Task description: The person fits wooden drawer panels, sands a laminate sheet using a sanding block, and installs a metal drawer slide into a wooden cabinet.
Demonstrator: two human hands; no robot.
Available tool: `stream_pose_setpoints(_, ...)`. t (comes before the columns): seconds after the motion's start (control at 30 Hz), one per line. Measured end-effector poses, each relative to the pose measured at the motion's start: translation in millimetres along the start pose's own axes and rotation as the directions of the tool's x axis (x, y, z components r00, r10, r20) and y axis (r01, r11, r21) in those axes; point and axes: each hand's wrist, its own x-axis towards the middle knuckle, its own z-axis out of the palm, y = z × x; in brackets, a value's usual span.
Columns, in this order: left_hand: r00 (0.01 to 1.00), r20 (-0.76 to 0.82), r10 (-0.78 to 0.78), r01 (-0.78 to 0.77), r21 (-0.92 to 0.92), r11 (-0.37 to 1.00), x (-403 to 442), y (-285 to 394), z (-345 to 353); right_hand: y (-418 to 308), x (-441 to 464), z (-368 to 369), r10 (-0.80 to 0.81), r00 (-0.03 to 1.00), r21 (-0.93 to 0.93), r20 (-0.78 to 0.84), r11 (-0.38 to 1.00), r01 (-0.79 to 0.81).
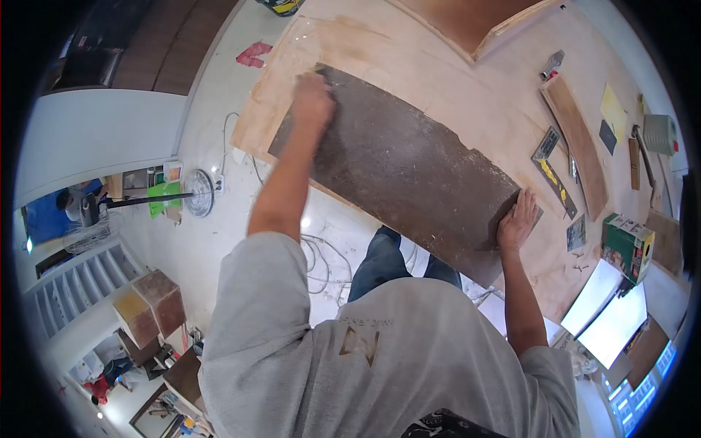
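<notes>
A dark brown laminate sheet [409, 168] with a chipped long edge lies slanted across the light wooden workbench [350, 33]. At its far left corner is my left hand [312, 102], fingers curled and slightly blurred; whatever they hold, if anything, is hidden. My right hand [517, 219] rests flat on the sheet's right end, fingers stretched out. To the right of the sheet lie a metal square [553, 171] with yellow marks and a curved wooden piece [577, 142]. A small dark plate [576, 233] lies close to my right hand.
A green box [626, 244] and a hammer [643, 146] are at the right. A wooden panel [475, 25] stands at the back. Cables [318, 255] lie on the floor below the bench. At the left is a stand fan [91, 226]; other people are in the background.
</notes>
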Motion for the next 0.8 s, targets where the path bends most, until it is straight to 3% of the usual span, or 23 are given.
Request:
stream_pose_setpoints(0.03, 0.967, -0.254, -0.014, 0.0, -0.053, 0.999, -19, 65, -6, -2, 3, 0, 0.007, 1.0, -0.003, -0.004, 1.0, -0.007)
stream_pose_setpoints(0.07, 0.932, -0.358, 0.058, -0.106, -0.116, 0.988, -38, 110, 13, -5, 3, 0, 0.018, 1.0, -0.007, -0.006, 1.0, -0.018)
stream_pose_setpoints(0.1, 0.965, -0.24, 0.103, -0.163, -0.245, 0.956, -63, 172, -13, -6, 2, 1, 0.022, 1.0, -0.003, 0.0, 1.0, -0.022)
stream_pose_setpoints(0.13, 0.932, -0.191, 0.309, -0.355, -0.298, 0.886, -100, 220, -17, -3, 3, 2, 0.024, 1.0, -0.007, 0.008, 1.0, -0.024)
stream_pose_setpoints(0.17, 0.825, 0.247, 0.508, -0.34, -0.502, 0.795, -115, 261, -44, 0, 2, 1, 0.025, 0.999, -0.015, 0.024, 1.0, -0.025)
stream_pose_setpoints(0.27, 0.762, -0.043, 0.646, -0.497, -0.677, 0.542, -164, 249, -23, -5, 2, -2, 0.0, 1.0, -0.017, 0.003, 1.0, 0.0)
stream_pose_setpoints(0.33, 0.806, 0.111, 0.582, -0.491, -0.426, 0.76, -142, 175, -40, -4, 2, 3, 0.031, 0.999, -0.033, 0.024, 0.999, -0.03)
stream_pose_setpoints(0.37, 0.858, 0.05, 0.511, -0.463, -0.352, 0.814, -132, 124, -47, -2, 2, 5, 0.048, 0.998, -0.044, 0.029, 0.998, -0.047)
stream_pose_setpoints(0.4, 0.942, 0.059, 0.331, -0.304, -0.271, 0.913, -129, 71, -26, -1, 3, 6, 0.048, 0.999, -0.034, 0.019, 0.998, -0.048)
stream_pose_setpoints(0.43, 0.876, 0.468, -0.12, 0.162, -0.051, 0.985, -94, 62, -88, -1, 3, 7, 0.047, 0.999, -0.025, 0.007, 0.999, -0.047)
stream_pose_setpoints(0.53, 0.913, 0.236, -0.334, 0.363, -0.092, 0.927, -139, 64, -68, 1, -1, 8, 0.05, 0.999, -0.054, 0.012, 0.997, -0.049)
stream_pose_setpoints(0.57, 0.962, -0.274, -0.015, 0.018, 0.008, 1.0, -182, 96, -13, 1, 1, 9, 0.053, 0.998, -0.07, 0.014, 0.996, -0.052)
stream_pose_setpoints(0.6, 0.95, 0.308, -0.05, 0.114, -0.192, 0.975, -197, 161, -36, -1, 1, 7, 0.042, 0.999, -0.052, 0.005, 0.998, -0.042)
stream_pose_setpoints(0.63, 0.99, 0.053, 0.132, -0.118, -0.211, 0.97, -225, 230, -46, -4, 2, 3, 0.033, 0.999, -0.034, -0.003, 0.999, -0.033)
stream_pose_setpoints(0.67, 0.872, 0.23, 0.432, -0.369, -0.27, 0.889, -248, 278, -54, -5, 2, 0, 0.024, 1.0, -0.018, -0.014, 1.0, -0.024)
stream_pose_setpoints(0.73, 0.777, 0.018, 0.629, -0.528, -0.524, 0.668, -281, 304, -42, -1, -1, 5, 0.018, 1.0, -0.058, -0.001, 0.998, -0.018)
stream_pose_setpoints(0.8, 0.784, 0.209, 0.584, -0.466, -0.424, 0.777, -251, 262, -62, 5, 2, 8, 0.014, 1.0, -0.074, -0.01, 0.997, -0.015)
